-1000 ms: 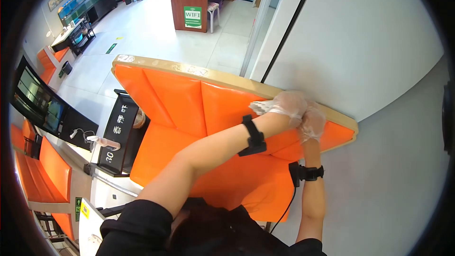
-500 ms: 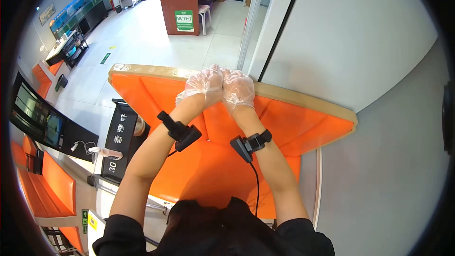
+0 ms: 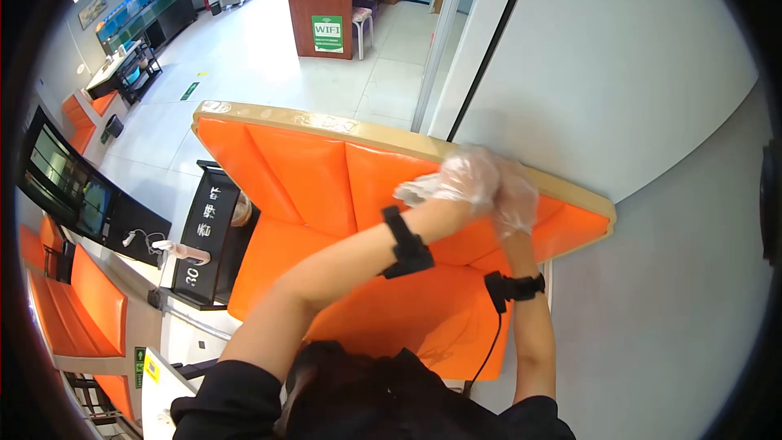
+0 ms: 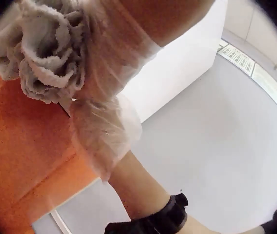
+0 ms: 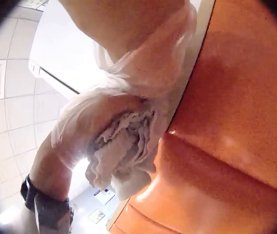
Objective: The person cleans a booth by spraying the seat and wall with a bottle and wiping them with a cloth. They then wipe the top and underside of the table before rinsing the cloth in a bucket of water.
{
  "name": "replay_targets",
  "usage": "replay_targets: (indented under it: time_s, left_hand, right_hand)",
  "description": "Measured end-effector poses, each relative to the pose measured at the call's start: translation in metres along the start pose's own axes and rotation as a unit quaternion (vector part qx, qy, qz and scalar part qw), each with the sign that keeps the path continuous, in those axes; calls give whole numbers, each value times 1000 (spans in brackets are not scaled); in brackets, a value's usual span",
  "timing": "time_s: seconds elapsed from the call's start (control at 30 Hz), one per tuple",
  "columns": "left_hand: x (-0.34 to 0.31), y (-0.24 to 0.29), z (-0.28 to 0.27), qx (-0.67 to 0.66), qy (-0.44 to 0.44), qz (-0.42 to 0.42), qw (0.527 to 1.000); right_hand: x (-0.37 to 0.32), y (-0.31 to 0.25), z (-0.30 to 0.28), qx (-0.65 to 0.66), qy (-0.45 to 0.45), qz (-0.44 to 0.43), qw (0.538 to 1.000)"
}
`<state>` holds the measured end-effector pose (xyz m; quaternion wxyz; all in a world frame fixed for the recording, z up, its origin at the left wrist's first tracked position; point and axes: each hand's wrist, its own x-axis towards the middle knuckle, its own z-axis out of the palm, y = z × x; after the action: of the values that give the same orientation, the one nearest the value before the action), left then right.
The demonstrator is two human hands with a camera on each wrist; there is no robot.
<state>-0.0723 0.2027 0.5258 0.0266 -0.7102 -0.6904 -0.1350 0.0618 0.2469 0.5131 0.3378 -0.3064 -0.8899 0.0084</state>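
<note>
In a clear plastic glove, my left hand [image 3: 468, 175] grips a crumpled pale grey cloth [image 4: 46, 53] at the top of an orange padded bench backrest [image 3: 285, 171]. Folds of the cloth bulge out of that hand over the orange cover. Beside it, my right hand [image 3: 515, 195], gloved as well, lies against the left hand at the backrest's tan rim [image 3: 391, 137]. Its fingers are hidden, so I cannot tell whether they hold the cloth too. Both arms reach forward over the orange seat [image 3: 391, 310].
A grey-white panel [image 3: 611, 73] rises right behind the backrest near the hands. To the left stand a black rack [image 3: 199, 228] with white lettering and a pump bottle [image 3: 187, 253]. Beyond the bench, a tiled floor leads to a wooden counter [image 3: 322, 12] with a WIFI sign.
Both hands and the cloth swept left along the rim to its middle, then back to the right, ending slightly left of where they were a second ago.
</note>
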Motion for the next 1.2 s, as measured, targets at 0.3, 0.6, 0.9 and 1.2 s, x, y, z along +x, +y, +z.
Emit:
replay_targets:
  time_s: [0.3,0.6,0.9,1.2]
  left_hand:
    - [42,99,11,63,80,85,991]
    - [-13,-7,-34,-82,-23,-38,996]
    - [-69,-83,-49,-27,70,-118,990]
    - [-103,-99,-69,-92,82,-204,971]
  right_hand:
    - [-43,42,-39,323,85,277,901]
    - [8,-24,7,19,61,6,998]
    - [39,-93,73,41,48,-38,997]
    - [2,-107,67,69,65,-44,994]
